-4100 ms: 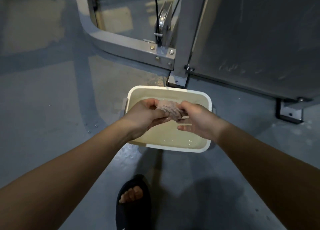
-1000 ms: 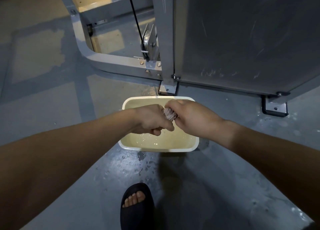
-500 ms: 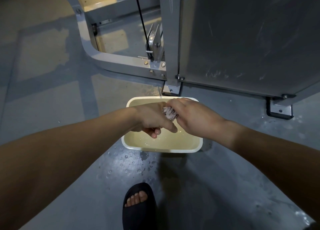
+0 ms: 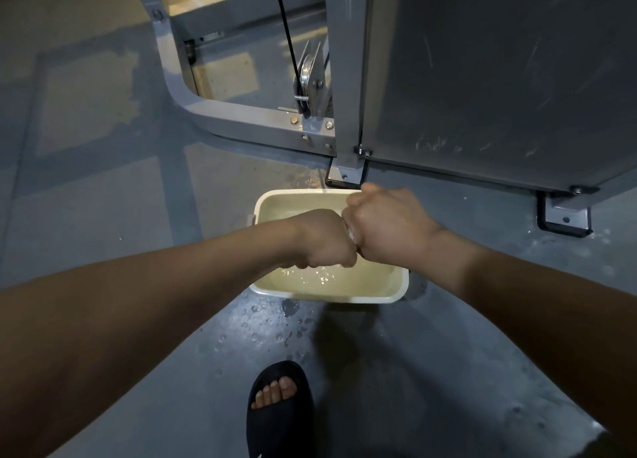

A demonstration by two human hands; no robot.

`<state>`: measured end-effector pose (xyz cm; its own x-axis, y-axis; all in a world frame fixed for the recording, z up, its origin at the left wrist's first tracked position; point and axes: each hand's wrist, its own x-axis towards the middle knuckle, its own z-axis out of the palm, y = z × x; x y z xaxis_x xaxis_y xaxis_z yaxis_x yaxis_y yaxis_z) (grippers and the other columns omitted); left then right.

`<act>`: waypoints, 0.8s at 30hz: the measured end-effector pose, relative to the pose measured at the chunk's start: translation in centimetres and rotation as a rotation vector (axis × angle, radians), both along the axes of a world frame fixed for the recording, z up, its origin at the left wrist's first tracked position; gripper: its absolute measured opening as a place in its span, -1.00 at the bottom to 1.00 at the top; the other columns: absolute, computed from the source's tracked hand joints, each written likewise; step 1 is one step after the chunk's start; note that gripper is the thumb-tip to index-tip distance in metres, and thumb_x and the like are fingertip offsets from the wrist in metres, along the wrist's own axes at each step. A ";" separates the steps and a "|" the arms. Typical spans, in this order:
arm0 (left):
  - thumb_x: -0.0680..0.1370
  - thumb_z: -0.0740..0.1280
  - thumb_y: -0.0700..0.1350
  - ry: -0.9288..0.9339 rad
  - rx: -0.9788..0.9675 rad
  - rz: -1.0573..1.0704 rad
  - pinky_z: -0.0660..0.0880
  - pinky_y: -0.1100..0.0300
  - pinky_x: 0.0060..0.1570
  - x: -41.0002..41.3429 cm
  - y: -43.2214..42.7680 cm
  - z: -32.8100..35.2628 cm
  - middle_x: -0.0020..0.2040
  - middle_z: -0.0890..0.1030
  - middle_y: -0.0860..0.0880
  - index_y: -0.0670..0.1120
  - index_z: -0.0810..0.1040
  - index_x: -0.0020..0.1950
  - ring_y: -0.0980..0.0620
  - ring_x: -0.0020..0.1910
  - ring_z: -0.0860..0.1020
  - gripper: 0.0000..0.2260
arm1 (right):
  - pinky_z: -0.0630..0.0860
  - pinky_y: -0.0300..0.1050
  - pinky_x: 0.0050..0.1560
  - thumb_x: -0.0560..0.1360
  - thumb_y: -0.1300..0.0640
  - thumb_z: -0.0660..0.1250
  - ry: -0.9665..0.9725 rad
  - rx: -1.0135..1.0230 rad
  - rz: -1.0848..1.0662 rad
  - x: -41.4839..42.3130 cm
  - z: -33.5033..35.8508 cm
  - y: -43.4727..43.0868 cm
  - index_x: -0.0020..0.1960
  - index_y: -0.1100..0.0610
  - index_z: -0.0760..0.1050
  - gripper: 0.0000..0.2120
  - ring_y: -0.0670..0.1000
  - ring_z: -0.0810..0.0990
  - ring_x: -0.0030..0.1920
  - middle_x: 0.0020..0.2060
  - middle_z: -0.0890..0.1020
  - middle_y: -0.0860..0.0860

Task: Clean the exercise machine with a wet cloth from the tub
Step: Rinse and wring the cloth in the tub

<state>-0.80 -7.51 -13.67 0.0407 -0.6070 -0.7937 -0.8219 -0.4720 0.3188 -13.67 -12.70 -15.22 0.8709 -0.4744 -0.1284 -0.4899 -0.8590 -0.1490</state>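
A cream plastic tub with water in it sits on the grey floor in front of the exercise machine. Over the tub my left hand and my right hand are fisted knuckle to knuckle, both gripping the wet cloth. Only a thin pale sliver of the cloth shows between the fists. Water drips and ripples in the tub below the left hand. The grey exercise machine frame and its dark side panel stand just behind the tub.
A pulley with a black cable sits on the frame's base rail. A bolted foot bracket is at the right. Water drops spot the floor in front of the tub. My foot in a black slide sandal is at the bottom centre.
Both fists have closed tighter together, so the cloth is almost hidden now. My hands have shifted slightly and water drips into the tub.
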 end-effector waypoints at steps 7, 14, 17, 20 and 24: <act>0.52 0.31 -0.14 -0.356 -0.277 -0.082 0.36 0.19 -0.35 0.2 0.8 -1.3 -0.30 0.48 0.01 -0.03 0.42 -0.28 0.01 -0.35 0.45 -0.82 | 0.47 -0.14 -0.20 0.44 0.16 0.32 0.203 0.246 -0.138 1.7 0.7 -0.2 -0.35 -0.02 0.37 -0.77 0.12 0.48 -0.17 -0.33 0.40 -0.10; 0.52 0.29 -0.13 -0.547 -0.506 -0.390 0.33 0.11 -0.24 1.5 0.3 -1.0 -0.35 0.30 0.03 0.00 0.37 -0.25 -0.10 -0.27 0.38 -0.83 | 0.29 -0.21 -0.46 0.48 0.27 0.26 0.199 0.540 -0.267 2.7 0.3 -0.7 -0.36 0.17 0.36 -0.76 0.03 0.37 -0.36 -0.38 0.42 0.06; 0.52 0.30 -0.10 -0.511 -0.531 -0.436 0.39 0.09 -0.20 2.3 0.3 -1.4 -0.34 0.29 0.02 0.02 0.39 -0.18 -0.13 -0.23 0.41 -0.89 | 0.35 -0.22 -0.32 0.55 0.23 0.28 0.180 0.641 -0.273 2.8 -0.1 -0.4 -0.34 0.13 0.36 -0.71 0.09 0.39 -0.26 -0.37 0.42 0.03; 0.50 0.28 -0.13 -0.402 -0.388 -0.329 0.42 0.14 -0.27 2.7 0.1 -1.6 -0.31 0.46 -0.01 -0.08 0.42 -0.28 -0.08 -0.28 0.47 -0.84 | 0.43 -0.13 -0.25 0.50 0.12 0.33 0.054 0.521 -0.279 2.2 -1.2 -0.3 -0.25 0.04 0.39 -0.82 0.12 0.52 -0.11 -0.23 0.52 -0.03; 0.52 0.38 -0.18 0.190 0.104 0.215 0.17 0.25 -0.48 3.8 0.0 -1.7 -0.44 0.31 -0.02 -0.07 0.33 -0.33 0.02 -0.50 0.25 -0.71 | 0.46 -0.07 0.03 0.51 0.04 0.35 0.007 0.322 -0.091 0.1 -1.2 -0.5 0.30 -0.03 0.40 -0.63 0.03 0.47 0.23 0.21 0.48 -0.05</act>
